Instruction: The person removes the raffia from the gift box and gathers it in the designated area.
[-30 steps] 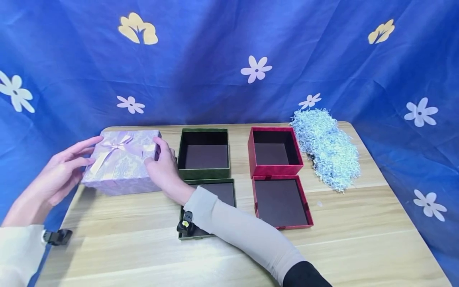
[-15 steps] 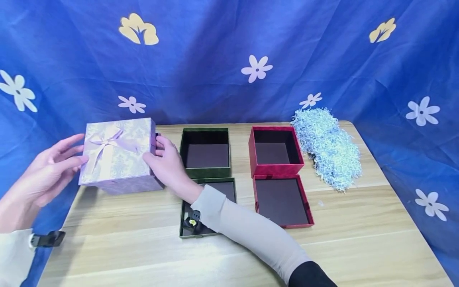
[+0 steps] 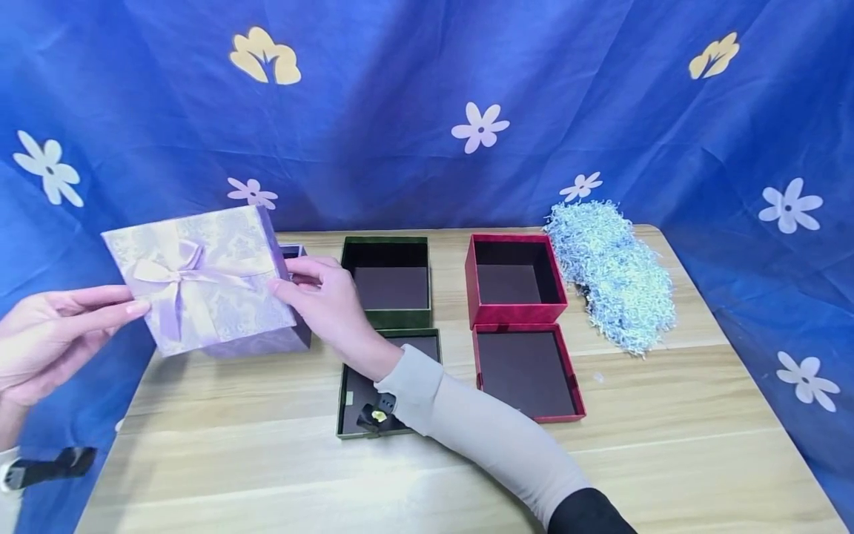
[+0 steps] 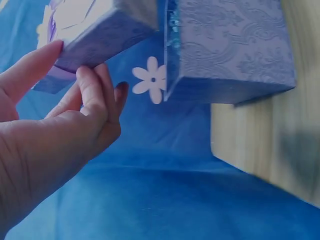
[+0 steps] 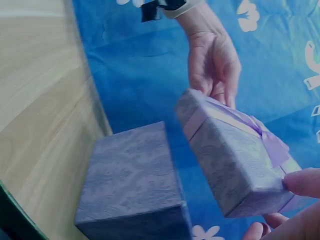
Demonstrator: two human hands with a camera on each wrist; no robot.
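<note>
Both hands hold a lavender damask box lid [image 3: 220,233] with a satin ribbon bow [image 3: 177,274], tilted above its box base [image 3: 293,340] at the table's left. My left hand [image 3: 63,334] pinches the lid's left edge, thumb on top and fingers beneath. On the opposite edge my right hand [image 3: 333,300] grips with its thumb on the top face. The left wrist view shows the lid [image 4: 110,37] fully apart from the base [image 4: 235,50], where a strip of blue shreds [image 4: 175,25] shows at the opening. In the right wrist view the lid [image 5: 220,155] hangs beside the base [image 5: 130,175].
A dark green open box [image 3: 394,320] stands right of the lavender one, its upturned lid [image 3: 416,356] in front, partly under my right forearm. Further right are a red open box [image 3: 517,315] and its upturned lid [image 3: 527,371]. Light-blue shredded paper [image 3: 614,274] lies at the back right.
The lid has come up off the lavender base and shifted left, tilting toward me. My left hand has moved left and slightly down with it; my right hand has shifted slightly right.
</note>
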